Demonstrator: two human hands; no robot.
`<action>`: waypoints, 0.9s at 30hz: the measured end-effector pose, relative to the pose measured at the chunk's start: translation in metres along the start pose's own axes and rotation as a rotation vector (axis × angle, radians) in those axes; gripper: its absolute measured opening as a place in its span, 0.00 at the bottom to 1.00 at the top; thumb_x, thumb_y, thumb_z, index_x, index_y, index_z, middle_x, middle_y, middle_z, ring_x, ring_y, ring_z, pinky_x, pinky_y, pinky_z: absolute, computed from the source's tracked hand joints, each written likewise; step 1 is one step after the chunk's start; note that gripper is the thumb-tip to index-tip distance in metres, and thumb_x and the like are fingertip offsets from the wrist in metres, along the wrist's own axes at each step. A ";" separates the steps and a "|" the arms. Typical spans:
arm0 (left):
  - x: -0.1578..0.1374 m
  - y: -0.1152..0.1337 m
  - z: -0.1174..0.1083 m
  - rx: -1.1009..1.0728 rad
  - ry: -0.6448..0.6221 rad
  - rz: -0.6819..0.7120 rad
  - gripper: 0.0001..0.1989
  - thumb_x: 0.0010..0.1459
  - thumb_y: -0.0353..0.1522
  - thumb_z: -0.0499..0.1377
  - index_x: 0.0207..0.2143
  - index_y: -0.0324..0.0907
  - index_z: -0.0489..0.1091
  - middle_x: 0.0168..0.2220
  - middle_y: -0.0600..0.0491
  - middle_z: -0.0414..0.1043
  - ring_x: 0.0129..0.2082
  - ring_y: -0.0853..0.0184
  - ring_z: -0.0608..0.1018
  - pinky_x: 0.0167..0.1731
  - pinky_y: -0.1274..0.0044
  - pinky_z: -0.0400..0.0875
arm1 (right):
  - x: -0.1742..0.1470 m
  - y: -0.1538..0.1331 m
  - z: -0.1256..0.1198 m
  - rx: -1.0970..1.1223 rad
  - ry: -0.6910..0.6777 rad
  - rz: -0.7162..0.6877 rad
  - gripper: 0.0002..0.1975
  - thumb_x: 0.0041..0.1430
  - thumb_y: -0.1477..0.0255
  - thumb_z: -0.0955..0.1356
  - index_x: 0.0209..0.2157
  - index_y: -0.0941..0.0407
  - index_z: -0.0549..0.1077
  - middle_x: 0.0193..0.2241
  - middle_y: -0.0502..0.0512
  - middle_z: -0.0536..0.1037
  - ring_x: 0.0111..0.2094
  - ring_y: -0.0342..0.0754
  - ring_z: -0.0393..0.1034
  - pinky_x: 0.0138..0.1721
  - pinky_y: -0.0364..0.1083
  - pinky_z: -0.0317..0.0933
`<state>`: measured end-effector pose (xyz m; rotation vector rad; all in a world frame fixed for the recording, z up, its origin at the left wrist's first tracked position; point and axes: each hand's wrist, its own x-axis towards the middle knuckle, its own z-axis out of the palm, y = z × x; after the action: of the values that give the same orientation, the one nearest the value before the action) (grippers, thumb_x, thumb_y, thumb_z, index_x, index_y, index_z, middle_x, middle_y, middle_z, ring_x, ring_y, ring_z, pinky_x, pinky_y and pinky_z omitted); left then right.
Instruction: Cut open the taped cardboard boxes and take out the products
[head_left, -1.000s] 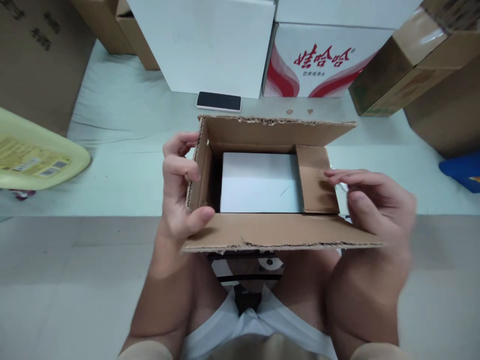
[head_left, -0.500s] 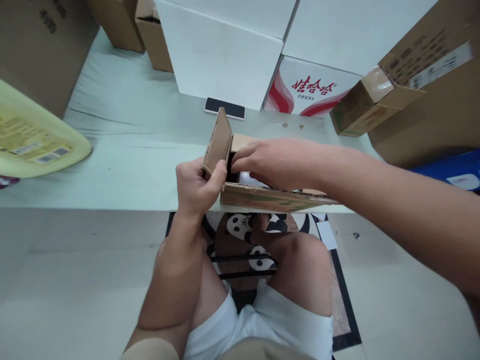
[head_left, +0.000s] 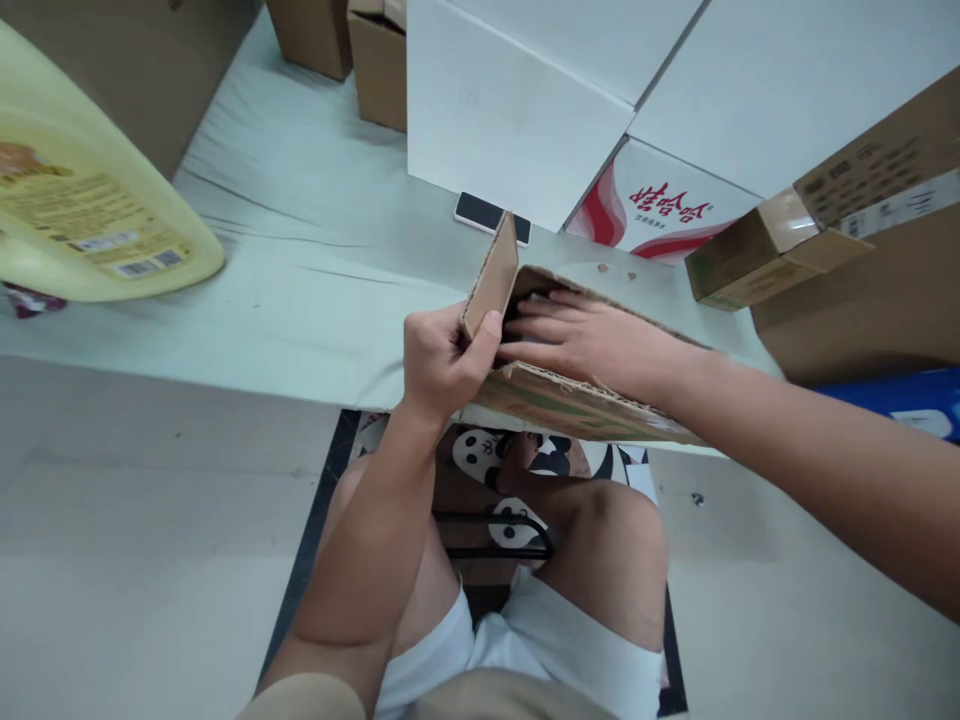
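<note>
A brown cardboard box [head_left: 592,408] lies at the front edge of the table, its top side uncovered and one end flap [head_left: 492,278] sticking up. My left hand [head_left: 448,360] grips that flap at its lower part, thumb on the inner face and fingers behind. Inside the box rests my right hand [head_left: 577,335], palm down with the fingers stretched toward the flap end. The fingertips sit in shadow, and what lies beneath the hand is hidden.
A phone [head_left: 491,218] lies behind the box, against white cartons [head_left: 517,110]. A yellow bottle [head_left: 97,190] stands at the left. A small brown box [head_left: 757,255] and a blue object [head_left: 892,400] are at the right. Two small scraps lie near the red-and-white carton [head_left: 652,205].
My right hand has gone deeper into the box and its fingers have flattened out. The box's far wall now shows. My left hand keeps its hold on the flap; the view has shifted.
</note>
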<state>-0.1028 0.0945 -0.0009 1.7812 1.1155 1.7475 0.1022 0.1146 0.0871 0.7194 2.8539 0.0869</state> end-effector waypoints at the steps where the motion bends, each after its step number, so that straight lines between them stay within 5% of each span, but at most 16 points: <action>1: 0.000 -0.001 0.000 0.013 0.017 0.013 0.23 0.62 0.33 0.58 0.18 0.43 0.50 0.16 0.61 0.45 0.17 0.75 0.51 0.20 0.76 0.50 | 0.001 0.001 0.003 0.005 -0.001 -0.028 0.24 0.73 0.72 0.60 0.67 0.46 0.68 0.64 0.54 0.74 0.71 0.55 0.60 0.71 0.62 0.54; 7: -0.002 -0.008 0.001 0.151 0.104 0.072 0.26 0.62 0.34 0.59 0.18 0.44 0.45 0.17 0.61 0.40 0.17 0.74 0.50 0.20 0.75 0.48 | -0.017 0.001 -0.023 -0.147 0.086 -0.080 0.19 0.74 0.74 0.57 0.55 0.55 0.75 0.55 0.56 0.81 0.61 0.52 0.72 0.67 0.57 0.56; 11: -0.002 -0.009 0.000 0.182 0.142 0.029 0.27 0.62 0.38 0.59 0.17 0.44 0.46 0.16 0.60 0.39 0.18 0.73 0.50 0.21 0.75 0.47 | -0.053 -0.006 -0.045 -0.192 0.190 0.048 0.17 0.71 0.73 0.60 0.54 0.53 0.75 0.55 0.56 0.81 0.59 0.54 0.73 0.60 0.55 0.61; 16: -0.003 -0.009 -0.005 0.146 0.173 -0.095 0.28 0.60 0.42 0.61 0.16 0.44 0.48 0.16 0.59 0.41 0.19 0.72 0.51 0.22 0.74 0.48 | -0.099 -0.012 -0.037 -0.114 0.253 0.211 0.12 0.69 0.67 0.62 0.46 0.50 0.76 0.45 0.58 0.82 0.46 0.57 0.78 0.40 0.55 0.66; 19: -0.004 -0.012 -0.006 0.120 0.156 -0.129 0.28 0.59 0.43 0.62 0.16 0.44 0.51 0.17 0.59 0.41 0.19 0.72 0.52 0.23 0.74 0.49 | -0.109 -0.011 -0.026 0.015 0.270 0.339 0.12 0.71 0.63 0.62 0.40 0.51 0.75 0.41 0.59 0.81 0.42 0.55 0.78 0.38 0.54 0.69; 21: -0.005 -0.015 -0.005 0.104 0.148 -0.141 0.27 0.60 0.43 0.62 0.17 0.43 0.51 0.18 0.59 0.41 0.20 0.72 0.52 0.23 0.74 0.50 | -0.109 -0.008 -0.021 0.065 0.254 0.402 0.17 0.70 0.55 0.63 0.41 0.52 0.76 0.45 0.61 0.80 0.46 0.57 0.77 0.44 0.56 0.72; 23: -0.006 -0.017 -0.004 0.099 0.148 -0.148 0.26 0.60 0.42 0.62 0.18 0.43 0.51 0.19 0.59 0.42 0.21 0.72 0.53 0.24 0.74 0.50 | -0.107 -0.003 -0.018 0.086 0.196 0.436 0.28 0.65 0.45 0.65 0.52 0.53 0.75 0.55 0.67 0.76 0.56 0.64 0.73 0.52 0.61 0.71; 27: -0.006 -0.018 -0.003 0.101 0.151 -0.144 0.26 0.60 0.41 0.61 0.18 0.43 0.50 0.19 0.59 0.42 0.20 0.73 0.52 0.23 0.74 0.49 | -0.104 0.011 -0.010 0.131 0.013 0.463 0.57 0.49 0.36 0.71 0.73 0.48 0.55 0.70 0.71 0.61 0.68 0.77 0.59 0.56 0.71 0.67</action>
<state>-0.1091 0.0997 -0.0177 1.6024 1.3806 1.7913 0.1950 0.0750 0.1161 1.3972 2.6634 -0.0307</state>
